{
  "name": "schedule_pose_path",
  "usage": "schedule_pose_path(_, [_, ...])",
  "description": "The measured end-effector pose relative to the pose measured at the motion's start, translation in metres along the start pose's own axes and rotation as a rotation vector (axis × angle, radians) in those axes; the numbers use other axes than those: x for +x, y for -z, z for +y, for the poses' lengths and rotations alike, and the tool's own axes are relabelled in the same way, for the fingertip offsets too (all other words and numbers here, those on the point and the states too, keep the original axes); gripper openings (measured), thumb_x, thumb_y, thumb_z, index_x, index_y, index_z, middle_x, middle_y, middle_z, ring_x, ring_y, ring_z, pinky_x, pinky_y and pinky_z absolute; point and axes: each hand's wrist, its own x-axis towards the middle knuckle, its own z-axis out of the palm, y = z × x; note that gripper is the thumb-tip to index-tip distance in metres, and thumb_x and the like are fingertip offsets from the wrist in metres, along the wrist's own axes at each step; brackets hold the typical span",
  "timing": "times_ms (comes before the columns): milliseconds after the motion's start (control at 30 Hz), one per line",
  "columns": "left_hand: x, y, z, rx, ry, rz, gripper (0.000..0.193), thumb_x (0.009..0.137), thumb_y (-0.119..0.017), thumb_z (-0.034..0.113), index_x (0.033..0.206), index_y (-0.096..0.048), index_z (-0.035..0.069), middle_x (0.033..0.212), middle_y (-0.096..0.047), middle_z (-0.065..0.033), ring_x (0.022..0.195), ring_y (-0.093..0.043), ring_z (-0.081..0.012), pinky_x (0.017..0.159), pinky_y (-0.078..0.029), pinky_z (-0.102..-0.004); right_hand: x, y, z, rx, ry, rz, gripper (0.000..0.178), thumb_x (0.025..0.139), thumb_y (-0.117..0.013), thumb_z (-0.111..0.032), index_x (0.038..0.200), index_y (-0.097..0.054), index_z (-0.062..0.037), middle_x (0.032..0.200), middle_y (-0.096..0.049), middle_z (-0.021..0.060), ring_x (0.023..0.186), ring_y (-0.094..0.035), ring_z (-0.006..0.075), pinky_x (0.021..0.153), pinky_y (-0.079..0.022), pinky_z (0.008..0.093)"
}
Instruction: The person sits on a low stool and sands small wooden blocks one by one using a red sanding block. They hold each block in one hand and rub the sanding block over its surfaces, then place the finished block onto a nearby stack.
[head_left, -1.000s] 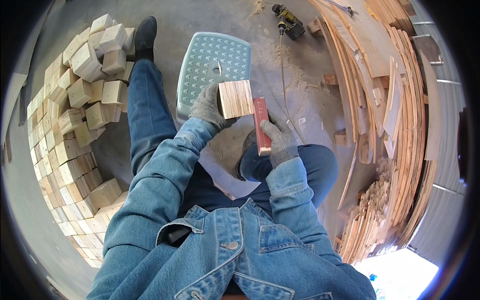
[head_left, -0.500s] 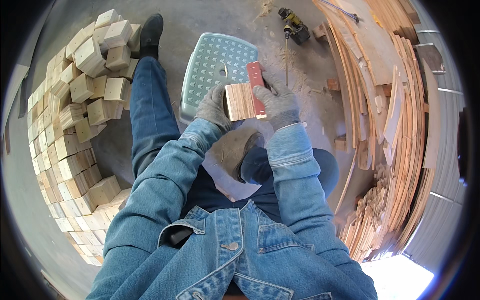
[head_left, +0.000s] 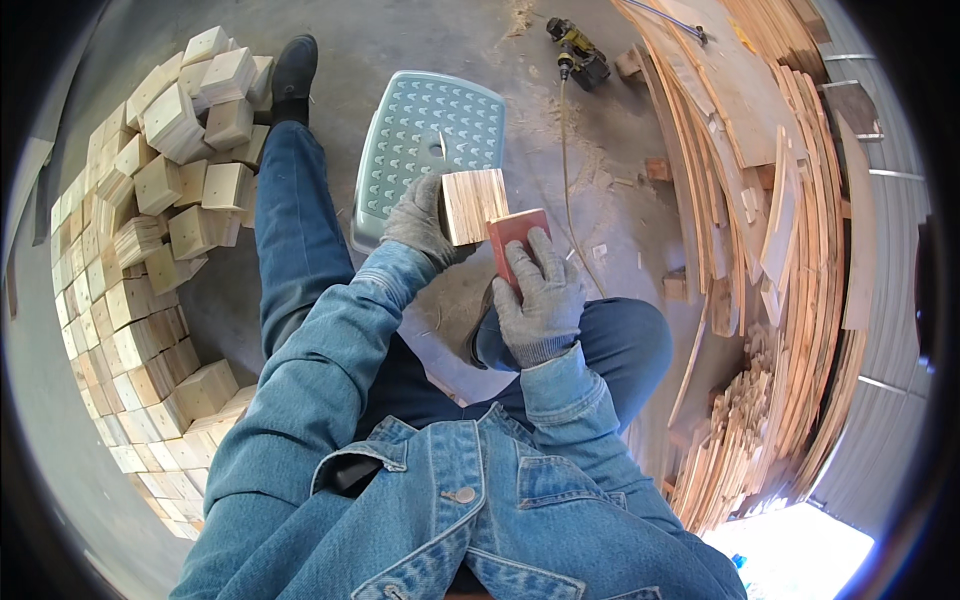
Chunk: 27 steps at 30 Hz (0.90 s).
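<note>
My gloved left hand (head_left: 420, 218) is closed on the left side of a wooden block (head_left: 475, 208), which shows layered, striped grain on its upper face. My gloved right hand (head_left: 545, 305) holds a flat reddish-brown sanding block (head_left: 515, 238), fingers laid over its face. The sanding block overlaps the lower right corner of the wood; whether they touch, I cannot tell. Both are held up over the floor, in front of a pale green plastic step stool (head_left: 375, 150) with a dimpled top. Part of the left-hand fingers is hidden by the wooden block.
Stacked wooden blocks (head_left: 150, 330) fill the left side beside my outstretched leg. A yellow and black cordless drill (head_left: 578, 55) with a long bit lies on the floor beyond the stool. Long boards (head_left: 770, 250) and thin wood strips (head_left: 725, 450) are piled along the right.
My right hand has drawn the sanding block from along the wood's right side toward me, to its lower right corner. The wooden block stays in my left hand.
</note>
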Motion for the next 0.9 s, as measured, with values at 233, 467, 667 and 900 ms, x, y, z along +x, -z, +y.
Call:
schedule_pose_path(233, [-0.001,0.003,0.006,-0.002,0.012,0.023,0.106,0.057,-0.099,0.049,0.144,-0.052,0.01,0.137,-0.056,-0.0146,0.128,-0.054,-0.0326,0.114,-0.045,-0.042,0.106,-0.019,0.01,-0.085,0.055,0.034,0.047,0.086,-0.074,-0.026,0.132,-0.071,-0.0147,0.147,-0.061,0.0117,0.114,-0.067,0.0407,0.098,-0.055,0.0513])
schedule_pose_path(467, [0.001,0.003,-0.001,-0.002,0.024,0.027,0.105,0.059,-0.097,0.051,0.144,-0.051,0.01,0.138,-0.055,-0.016,0.129,-0.054,-0.0349,0.115,-0.044,-0.0442,0.114,-0.018,0.001,-0.065,0.018,-0.032,0.05,0.086,-0.076,-0.026,0.134,-0.071,-0.0122,0.149,-0.06,0.0158,0.119,-0.066,0.0412,0.103,-0.053,0.0486])
schedule_pose_path(667, [-0.002,0.009,0.003,0.021,-0.022,0.024,0.101,0.061,-0.096,0.048,0.143,-0.051,0.011,0.136,-0.057,-0.0174,0.128,-0.056,-0.037,0.113,-0.046,-0.0459,0.011,-0.008,0.002,0.008,0.097,0.053,0.054,0.083,-0.079,-0.026,0.134,-0.071,-0.0099,0.147,-0.059,0.0189,0.115,-0.062,0.0444,0.098,-0.053,0.0543])
schedule_pose_path(900, [-0.002,0.019,0.017,0.012,0.035,-0.018,0.099,0.061,-0.096,0.046,0.143,-0.051,0.012,0.133,-0.06,-0.0174,0.124,-0.059,-0.0375,0.11,-0.049,-0.0462,0.006,-0.004,-0.004,0.028,0.114,0.036,0.049,0.084,-0.077,-0.023,0.131,-0.073,-0.0104,0.145,-0.061,0.018,0.114,-0.064,0.0443,0.096,-0.053,0.0539])
